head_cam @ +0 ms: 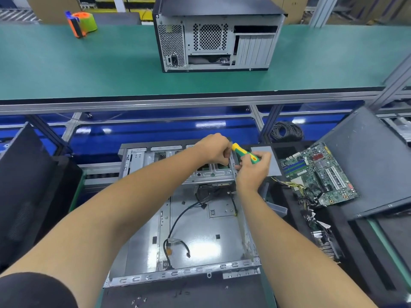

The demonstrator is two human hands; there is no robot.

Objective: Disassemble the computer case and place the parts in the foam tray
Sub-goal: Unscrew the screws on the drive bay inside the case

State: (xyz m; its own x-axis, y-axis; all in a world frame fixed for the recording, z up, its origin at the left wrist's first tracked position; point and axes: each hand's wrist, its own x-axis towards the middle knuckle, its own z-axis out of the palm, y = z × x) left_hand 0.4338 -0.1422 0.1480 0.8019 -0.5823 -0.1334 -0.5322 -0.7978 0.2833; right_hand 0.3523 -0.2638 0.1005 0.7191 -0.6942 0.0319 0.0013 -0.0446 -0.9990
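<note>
An opened computer case (195,221) lies flat in front of me, its bare metal floor showing with loose black cables (178,218). My left hand (213,150) grips the metal drive cage (209,172) at the case's far end, fingers curled over its top. My right hand (253,170) holds a yellow and green screwdriver (244,153) at the cage's right edge; its tip is hidden behind my left hand. A removed motherboard (320,174) lies to the right on black foam (295,210), next to a bundle of wires (309,210).
A black side panel (367,163) leans at the right, another black panel (24,190) stands at the left. A second computer case (215,34) and an orange and green tape dispenser (82,23) sit on the green conveyor (89,63) beyond. Small screws (138,302) lie near the front edge.
</note>
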